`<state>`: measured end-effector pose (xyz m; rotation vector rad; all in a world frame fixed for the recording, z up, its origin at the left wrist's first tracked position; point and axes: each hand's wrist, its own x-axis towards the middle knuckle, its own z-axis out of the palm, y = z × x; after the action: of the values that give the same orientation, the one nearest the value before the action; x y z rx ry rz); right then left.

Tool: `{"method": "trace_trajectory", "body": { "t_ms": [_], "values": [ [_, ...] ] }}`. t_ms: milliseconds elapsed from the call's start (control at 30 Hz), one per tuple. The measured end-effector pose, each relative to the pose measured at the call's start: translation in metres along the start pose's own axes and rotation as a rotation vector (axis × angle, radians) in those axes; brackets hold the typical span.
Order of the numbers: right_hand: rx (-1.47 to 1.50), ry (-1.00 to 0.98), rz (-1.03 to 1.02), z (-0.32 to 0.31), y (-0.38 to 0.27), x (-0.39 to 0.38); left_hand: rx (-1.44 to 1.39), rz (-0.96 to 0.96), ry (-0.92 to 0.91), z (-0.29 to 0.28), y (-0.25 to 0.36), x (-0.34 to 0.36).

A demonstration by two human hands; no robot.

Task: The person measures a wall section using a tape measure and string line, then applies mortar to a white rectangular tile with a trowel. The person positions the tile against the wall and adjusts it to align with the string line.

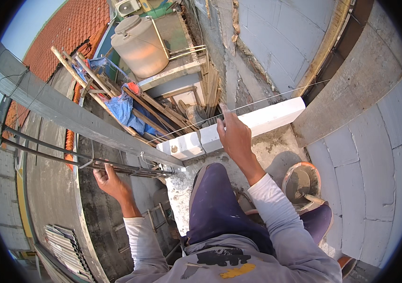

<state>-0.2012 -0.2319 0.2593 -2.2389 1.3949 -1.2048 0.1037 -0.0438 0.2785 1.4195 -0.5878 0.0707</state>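
Note:
A row of white lightweight blocks (272, 115) lies along the far edge of the ledge, with a joint between a short left piece and a longer right one. My right hand (237, 137) is over the row near that joint, index finger stretched out and thumb apart from it. A thin taut string (276, 95) runs above the blocks and passes by these fingers; whether they touch it I cannot tell. To the left, my left hand (112, 185) has its fingers closed around thin steel reinforcing bars (126, 167) that stick out beside a grey post.
A mortar bucket (301, 185) with a handled tool stands by my right knee. The grey post (83, 118) slants across the left. Block walls (366, 174) rise on the right. Beyond the ledge are timber poles, blue tarp (124, 113) and a water tank (139, 45); roofs lie lower left.

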Motion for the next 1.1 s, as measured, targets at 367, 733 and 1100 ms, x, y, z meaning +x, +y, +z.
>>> {"method": "trace_trajectory", "body": {
  "t_ms": [367, 733, 1100],
  "values": [
    [0.642, -0.305, -0.511, 0.054, -0.193, -0.066, -0.301, -0.05, -0.159, -0.037, -0.022, 0.002],
    [0.703, -0.534, -0.446, 0.036, -0.179, -0.069, -0.186, -0.054, -0.115, -0.025, -0.019, -0.004],
    [0.099, -0.348, 0.105, -0.253, 0.073, -0.066, -0.038, -0.26, 0.079, -0.034, -0.014, -0.045]
  ]
}}
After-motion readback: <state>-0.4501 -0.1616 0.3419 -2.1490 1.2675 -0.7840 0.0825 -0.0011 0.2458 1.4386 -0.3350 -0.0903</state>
